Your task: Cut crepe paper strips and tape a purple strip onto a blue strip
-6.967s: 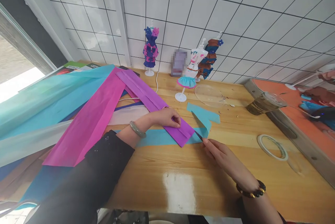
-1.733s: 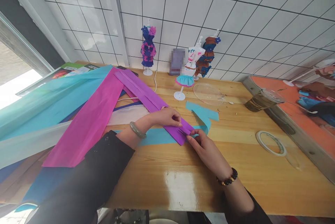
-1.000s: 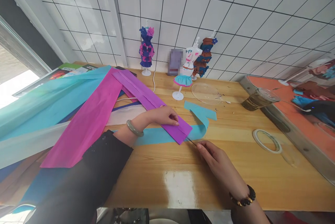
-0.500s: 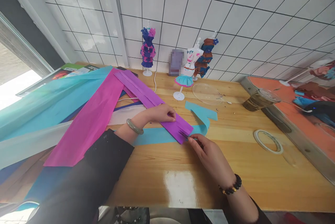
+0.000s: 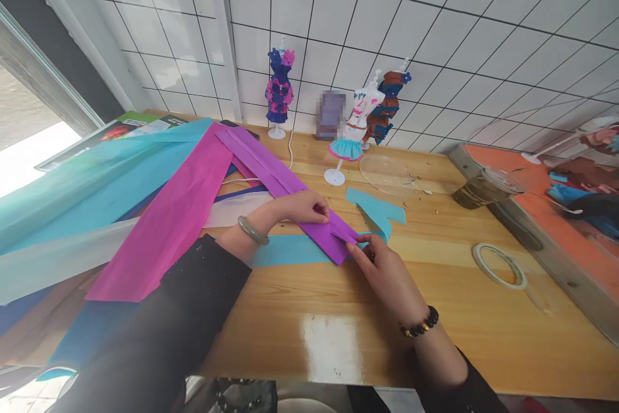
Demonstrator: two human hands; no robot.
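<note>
A folded strip of purple crepe paper point(image 5: 280, 171) lies slanting across the table. My left hand point(image 5: 312, 207) rests on it, thumb and fingertips pinched together on the paper near its lower end. My right hand point(image 5: 380, 268) grips small dark scissors point(image 5: 341, 238), whose pointed blades lie at the strip's lower end; the handles are hidden in my fingers. Under the purple strip runs a light blue paper strip point(image 5: 290, 250), its far end curling up beyond my right hand.
Magenta paper point(image 5: 164, 220) and turquoise paper point(image 5: 120, 187) spread out at left. Dressed mini mannequins point(image 5: 279, 91) point(image 5: 360, 120) stand by the tiled wall. A tape roll point(image 5: 499, 266), a plastic cup point(image 5: 486, 187) and an orange tray point(image 5: 503, 162) are at right.
My right hand has moved the scissors slightly up and inward over the purple strip's end. My left hand keeps its hold on the strip. The whole view has shifted a little.
</note>
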